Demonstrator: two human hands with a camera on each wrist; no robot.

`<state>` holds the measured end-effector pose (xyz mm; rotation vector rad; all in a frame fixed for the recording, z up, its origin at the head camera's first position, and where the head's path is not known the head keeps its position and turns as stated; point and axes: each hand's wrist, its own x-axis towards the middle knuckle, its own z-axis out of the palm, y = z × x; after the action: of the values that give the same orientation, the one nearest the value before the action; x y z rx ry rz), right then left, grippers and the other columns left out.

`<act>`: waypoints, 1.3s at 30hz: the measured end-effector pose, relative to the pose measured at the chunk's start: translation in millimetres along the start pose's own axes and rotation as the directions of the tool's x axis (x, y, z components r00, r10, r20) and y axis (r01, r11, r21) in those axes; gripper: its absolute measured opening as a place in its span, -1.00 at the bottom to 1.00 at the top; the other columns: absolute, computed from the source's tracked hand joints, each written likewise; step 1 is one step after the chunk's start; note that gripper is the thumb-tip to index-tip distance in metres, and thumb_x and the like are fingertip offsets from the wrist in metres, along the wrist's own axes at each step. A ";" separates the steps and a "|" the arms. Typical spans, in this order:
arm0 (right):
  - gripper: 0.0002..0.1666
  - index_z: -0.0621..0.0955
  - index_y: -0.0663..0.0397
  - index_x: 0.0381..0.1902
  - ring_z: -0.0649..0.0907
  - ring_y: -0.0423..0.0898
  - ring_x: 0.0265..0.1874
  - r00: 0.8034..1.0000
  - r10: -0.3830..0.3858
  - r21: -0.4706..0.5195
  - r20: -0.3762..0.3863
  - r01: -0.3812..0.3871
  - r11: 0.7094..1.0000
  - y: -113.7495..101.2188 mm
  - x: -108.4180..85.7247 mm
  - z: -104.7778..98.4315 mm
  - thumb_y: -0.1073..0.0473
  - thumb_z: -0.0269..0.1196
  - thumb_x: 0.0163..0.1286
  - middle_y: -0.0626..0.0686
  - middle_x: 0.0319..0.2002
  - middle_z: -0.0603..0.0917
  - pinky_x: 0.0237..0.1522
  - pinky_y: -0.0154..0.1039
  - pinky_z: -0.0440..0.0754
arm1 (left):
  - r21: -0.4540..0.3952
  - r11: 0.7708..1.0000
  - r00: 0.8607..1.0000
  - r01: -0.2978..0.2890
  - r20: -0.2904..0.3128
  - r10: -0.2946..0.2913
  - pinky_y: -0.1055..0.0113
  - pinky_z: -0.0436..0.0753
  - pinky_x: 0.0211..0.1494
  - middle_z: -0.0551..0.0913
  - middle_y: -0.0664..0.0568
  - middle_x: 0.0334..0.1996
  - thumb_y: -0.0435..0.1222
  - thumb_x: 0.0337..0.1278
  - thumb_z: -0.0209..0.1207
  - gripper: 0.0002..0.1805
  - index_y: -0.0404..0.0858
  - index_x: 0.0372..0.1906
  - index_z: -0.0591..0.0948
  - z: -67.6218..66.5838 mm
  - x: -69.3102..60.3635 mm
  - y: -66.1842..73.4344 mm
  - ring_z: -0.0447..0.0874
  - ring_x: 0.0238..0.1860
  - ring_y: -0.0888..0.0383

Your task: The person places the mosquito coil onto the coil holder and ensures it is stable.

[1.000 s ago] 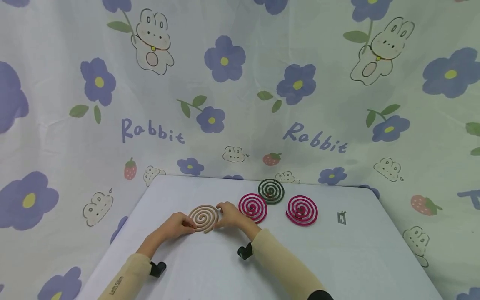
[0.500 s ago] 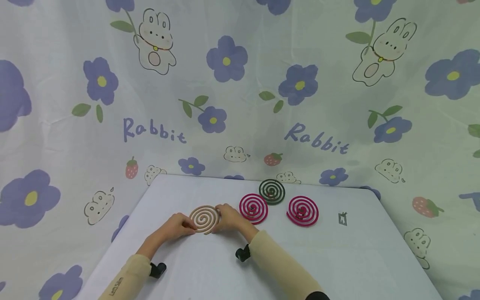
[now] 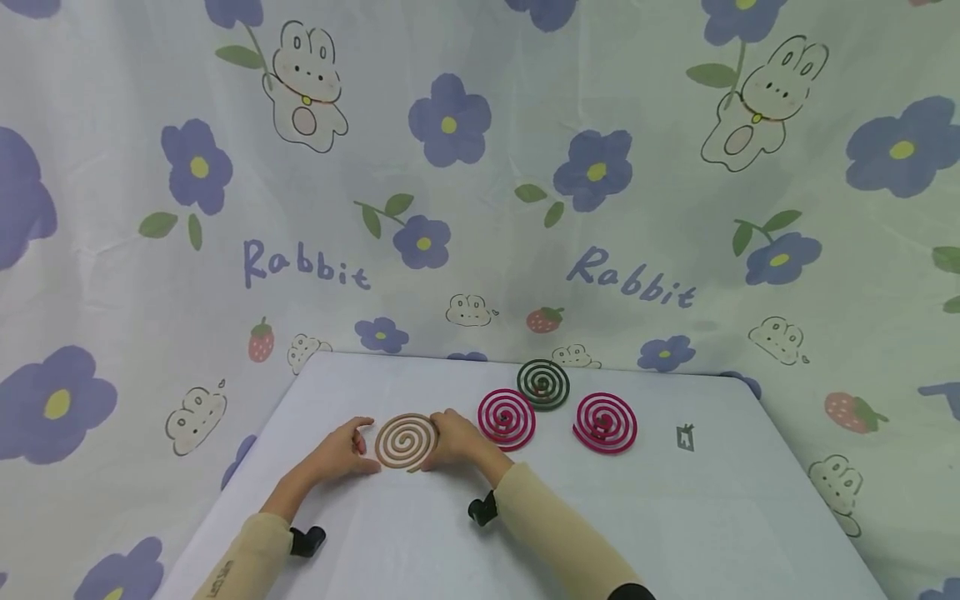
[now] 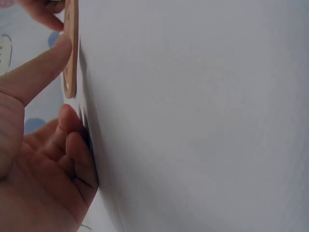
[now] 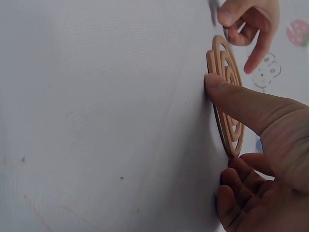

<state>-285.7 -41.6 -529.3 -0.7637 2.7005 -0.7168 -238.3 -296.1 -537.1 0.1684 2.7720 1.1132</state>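
A tan spiral mosquito coil [image 3: 406, 441] [image 5: 232, 145] lies at the left of the white table. My right hand [image 3: 459, 440] grips its right side, thumb on the near edge and fingers at the far side. To the left, my left hand [image 3: 339, 454] is spread with thumb and index finger apart; a small gap separates them from the coil in the head view. From the left wrist, the left thumb [image 4: 43, 67] overlaps the coil's edge, so contact there is unclear. Two magenta coils [image 3: 507, 447] [image 3: 605, 451] and a dark green coil [image 3: 543, 407] lie to the right.
The white table [image 3: 675, 517] ends at a patterned curtain [image 3: 480, 208] behind it. A small grey printed mark [image 3: 685, 437] shows at the right of the tabletop. The green coil sits right behind the left magenta one.
My left hand has let go of the tan coil, drawn back to the left and spread its fingers. My right hand has closed in on the coil's right side.
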 end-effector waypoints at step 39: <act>0.10 0.47 0.08 0.21 0.56 -0.19 -0.06 0.988 -0.043 0.163 -0.146 0.067 0.984 11.3 -4.3 13.0 -0.25 0.62 -0.27 -0.08 -0.07 0.61 0.00 -0.24 0.54 | -0.079 0.993 0.996 -0.092 0.010 0.093 0.33 0.50 -0.42 0.59 0.00 -0.41 -0.28 -0.13 0.49 -0.10 -0.40 0.36 0.32 2.3 -1.3 8.4 0.49 -0.46 0.14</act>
<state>-282.4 -36.0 -545.7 -0.7753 2.7077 -1.0333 -236.2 -288.7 -532.8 0.2973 2.7279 1.2353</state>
